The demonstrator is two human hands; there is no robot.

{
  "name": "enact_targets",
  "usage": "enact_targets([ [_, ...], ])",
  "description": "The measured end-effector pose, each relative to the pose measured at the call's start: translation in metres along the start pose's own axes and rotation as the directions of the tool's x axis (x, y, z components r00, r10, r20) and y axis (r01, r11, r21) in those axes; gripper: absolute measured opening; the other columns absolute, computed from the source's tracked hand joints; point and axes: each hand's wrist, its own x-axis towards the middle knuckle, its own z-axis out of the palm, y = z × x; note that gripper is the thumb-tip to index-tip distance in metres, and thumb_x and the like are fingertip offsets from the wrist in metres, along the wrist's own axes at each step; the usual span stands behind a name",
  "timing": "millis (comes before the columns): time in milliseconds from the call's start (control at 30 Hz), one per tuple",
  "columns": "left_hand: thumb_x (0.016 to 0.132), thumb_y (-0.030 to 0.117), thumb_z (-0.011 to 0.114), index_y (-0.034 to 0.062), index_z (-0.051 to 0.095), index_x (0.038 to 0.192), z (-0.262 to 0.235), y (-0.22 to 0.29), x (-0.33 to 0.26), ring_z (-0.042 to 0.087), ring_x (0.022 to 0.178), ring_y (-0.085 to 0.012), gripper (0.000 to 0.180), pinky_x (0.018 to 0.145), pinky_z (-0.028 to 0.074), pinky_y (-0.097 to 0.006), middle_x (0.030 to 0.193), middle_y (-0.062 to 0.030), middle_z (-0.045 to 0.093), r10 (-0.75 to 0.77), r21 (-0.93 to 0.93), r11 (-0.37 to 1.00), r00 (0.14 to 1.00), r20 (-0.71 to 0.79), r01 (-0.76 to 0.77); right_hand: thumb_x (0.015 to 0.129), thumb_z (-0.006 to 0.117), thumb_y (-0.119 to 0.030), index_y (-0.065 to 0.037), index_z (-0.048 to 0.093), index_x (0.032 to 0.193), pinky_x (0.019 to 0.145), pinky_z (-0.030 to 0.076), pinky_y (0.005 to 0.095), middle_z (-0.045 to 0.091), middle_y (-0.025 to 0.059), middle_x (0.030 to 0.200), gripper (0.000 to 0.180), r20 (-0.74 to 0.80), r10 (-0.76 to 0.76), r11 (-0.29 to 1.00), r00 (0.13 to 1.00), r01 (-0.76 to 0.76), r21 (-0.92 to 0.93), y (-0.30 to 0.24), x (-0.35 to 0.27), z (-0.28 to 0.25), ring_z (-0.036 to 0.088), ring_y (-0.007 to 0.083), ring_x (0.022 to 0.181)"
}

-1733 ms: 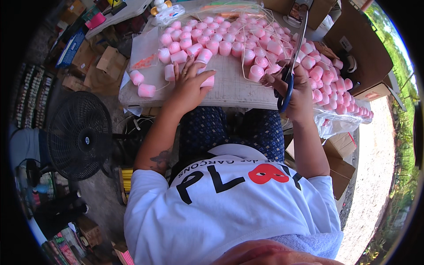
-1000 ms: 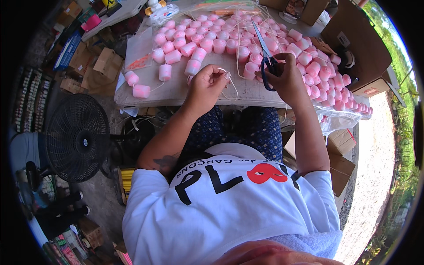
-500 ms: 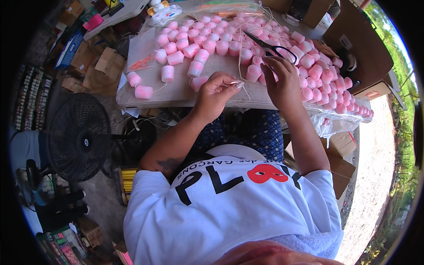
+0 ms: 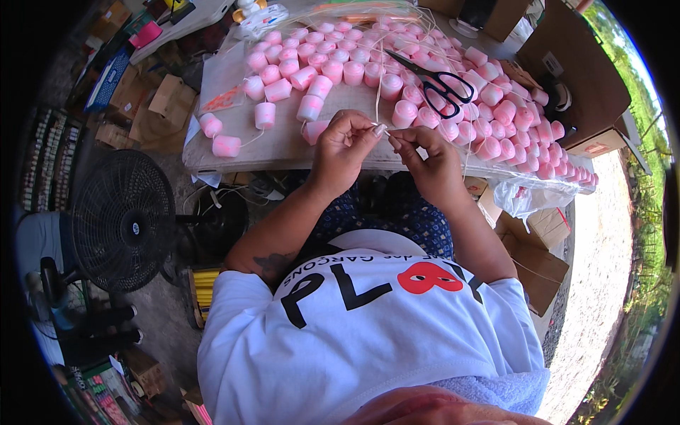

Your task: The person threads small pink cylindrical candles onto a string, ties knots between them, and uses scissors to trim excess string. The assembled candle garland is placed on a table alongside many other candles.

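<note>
A thin pale string [image 4: 380, 92] comes down from the table's far side to the fingers of both my hands. My left hand [image 4: 341, 149] pinches it between thumb and forefinger at the table's front edge. Close beside it, my right hand [image 4: 433, 168] pinches the string too, fingertips almost touching the left ones. Whatever knot or end lies between the fingertips is too small to make out. Many small pink-and-white cup-shaped pieces [image 4: 353, 73] cover the table, and a few at the left are joined by string. Black-handled scissors [image 4: 416, 67] lie on them, beyond my right hand.
The table [image 4: 280, 149] ends just before my lap. An open cardboard box [image 4: 577, 85] stands at its right, and a plastic bag [image 4: 528, 196] hangs off the front right edge. A black fan [image 4: 127, 219] stands at the left, near more cardboard boxes [image 4: 172, 99].
My right hand has come left and down from beside the scissors' handles to my left hand, and now pinches the string. The scissors, partly covered before, show fully.
</note>
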Motion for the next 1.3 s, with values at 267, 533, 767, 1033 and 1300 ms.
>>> enact_targets([
  [267,0.090,0.003,0.062,0.0014,0.055,0.095,-0.006,0.001,0.000,0.053,0.082,-0.0075,0.008,0.068,0.044,-0.021,0.097,-0.0030,0.052,0.013,0.148,0.989,0.997,0.072,-0.023,0.082,0.070,-0.008,-0.005,0.070,0.099,0.074,0.043,0.0327,0.061,0.0086,0.081,0.017,-0.006,-0.158,0.971,0.987,0.154,-0.185,-0.001,0.006,0.000,0.058,0.0200,0.075],
  [533,0.091,0.010,0.063,0.0057,0.037,0.128,0.010,0.011,-0.012,0.058,0.088,-0.0111,0.045,0.072,0.050,-0.027,0.106,-0.0037,0.052,-0.214,-0.319,0.850,0.827,0.520,0.420,0.084,0.068,-0.008,-0.004,0.070,0.094,0.096,0.037,0.0393,0.059,0.0133,0.111,0.011,-0.148,-0.092,0.987,0.985,0.111,0.120,-0.010,-0.007,0.002,0.058,0.0252,0.102],
  [767,0.098,0.010,0.052,0.0025,0.049,0.123,0.004,0.009,-0.016,0.056,0.080,-0.0078,0.027,0.069,0.049,-0.024,0.090,-0.0018,0.058,-0.306,0.101,0.949,0.785,0.539,0.300,0.085,0.066,-0.008,-0.004,0.068,0.095,0.106,0.030,0.0426,0.054,0.0150,0.127,0.010,-0.085,-0.045,0.999,0.995,0.046,0.011,0.000,-0.028,-0.007,0.040,0.0339,0.130],
  [1033,0.099,0.013,0.049,0.0046,0.049,0.105,0.003,0.016,-0.022,0.057,0.066,-0.0066,0.010,0.052,0.047,-0.020,0.079,-0.0024,0.057,-0.227,0.163,0.968,0.942,0.248,0.190,0.084,0.067,-0.007,-0.006,0.069,0.095,0.107,0.030,0.0445,0.055,0.0130,0.127,0.012,-0.025,-0.099,0.982,0.995,0.093,-0.163,-0.003,-0.032,-0.002,0.039,0.0362,0.130],
  [1300,0.095,0.005,0.054,0.0027,0.052,0.095,0.003,0.015,-0.021,0.057,0.062,-0.0063,0.003,0.053,0.047,-0.022,0.074,-0.0033,0.059,-0.015,0.339,0.938,0.969,0.246,-0.071,0.083,0.069,-0.008,-0.007,0.071,0.098,0.105,0.034,0.0436,0.058,0.0125,0.125,0.015,-0.030,-0.047,0.996,0.998,0.045,-0.072,0.000,-0.031,0.004,0.042,0.0351,0.129],
])
